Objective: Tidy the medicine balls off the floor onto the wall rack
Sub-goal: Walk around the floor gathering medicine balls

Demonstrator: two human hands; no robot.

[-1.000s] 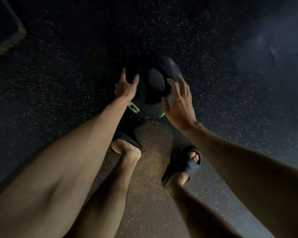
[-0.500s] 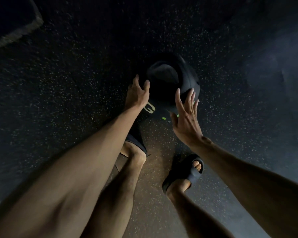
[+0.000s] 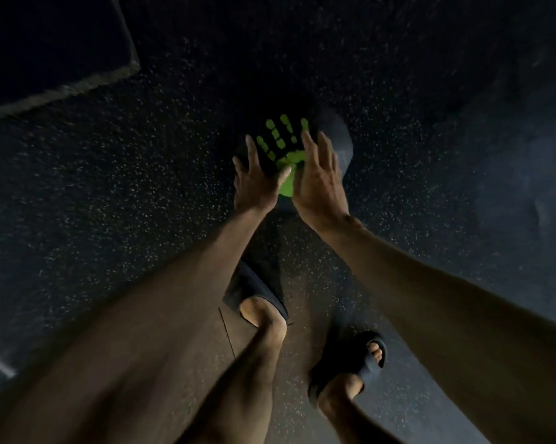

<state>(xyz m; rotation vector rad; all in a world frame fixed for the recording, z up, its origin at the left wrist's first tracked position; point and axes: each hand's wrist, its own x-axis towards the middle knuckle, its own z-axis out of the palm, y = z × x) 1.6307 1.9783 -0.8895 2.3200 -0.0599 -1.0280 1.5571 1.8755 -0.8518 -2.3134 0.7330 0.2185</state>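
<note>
Speckled floor (image 3: pixel 116 200) open all around, raised platform edge (image 3: pixel 78 88) far-left, medicine ball (image 3: pixel 340 136) green handprint facing up, left hand (image 3: pixel 257 181) and right hand (image 3: pixel 318 181) fingers spread on it

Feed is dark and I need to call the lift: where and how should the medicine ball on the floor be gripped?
Take the medicine ball by its opposite flanks, one palm per side, coming down from above and scooping low. It is round with no handle showing, so likely only a two-sided squeeze will hold. The left hand and right hand sit close together on its near face; probably spread them wider.
</note>
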